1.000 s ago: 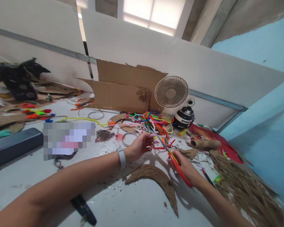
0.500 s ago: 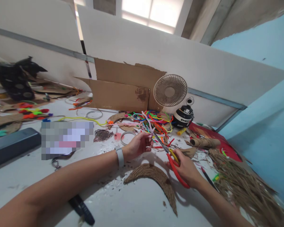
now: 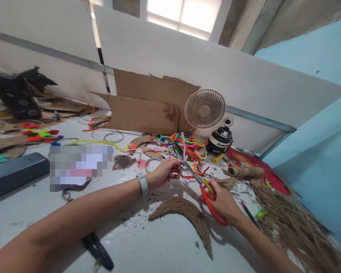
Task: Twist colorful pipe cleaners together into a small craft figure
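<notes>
The scissors are held by the right hand, its grip closed. The left hand is curled; whether anything is gripped cannot be told.

light grey band around the left wrist

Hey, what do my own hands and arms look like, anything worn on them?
Your left hand and right hand are gloveless, and both forearms show no sleeves. A plain, pale grey band circles the left wrist; the right wrist looks bare.
</notes>
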Available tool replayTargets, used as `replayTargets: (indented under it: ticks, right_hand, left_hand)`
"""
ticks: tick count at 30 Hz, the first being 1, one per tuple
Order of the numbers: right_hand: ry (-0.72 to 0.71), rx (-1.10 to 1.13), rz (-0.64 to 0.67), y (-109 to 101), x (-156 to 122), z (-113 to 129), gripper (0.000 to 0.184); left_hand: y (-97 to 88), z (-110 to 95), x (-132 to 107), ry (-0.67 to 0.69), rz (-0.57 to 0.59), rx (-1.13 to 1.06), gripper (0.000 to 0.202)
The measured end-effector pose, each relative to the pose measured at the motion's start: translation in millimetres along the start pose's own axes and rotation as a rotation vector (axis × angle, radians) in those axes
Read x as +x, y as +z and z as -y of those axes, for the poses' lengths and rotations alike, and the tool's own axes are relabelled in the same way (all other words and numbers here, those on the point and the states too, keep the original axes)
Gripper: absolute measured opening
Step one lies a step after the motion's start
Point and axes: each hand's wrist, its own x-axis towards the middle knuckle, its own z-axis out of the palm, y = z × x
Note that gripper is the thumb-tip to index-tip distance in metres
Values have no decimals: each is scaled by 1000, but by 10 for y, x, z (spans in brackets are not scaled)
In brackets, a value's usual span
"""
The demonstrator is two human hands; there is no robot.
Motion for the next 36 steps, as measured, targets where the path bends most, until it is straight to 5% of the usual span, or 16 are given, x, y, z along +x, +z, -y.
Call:
replayTargets:
  ticks: [10, 24, 36]
  right_hand:
    - [-47, 22, 37, 29, -8, -13, 25]
    - [-38, 268, 77, 35, -16, 5, 30]
    - [11, -84, 2, -11, -58, 30, 48]
  left_hand:
    - [-24, -11, -23, -5, 80, 81, 16]
    - [40, 21, -53, 203, 116, 282, 23]
    - [41, -26, -66, 247, 139, 492, 22]
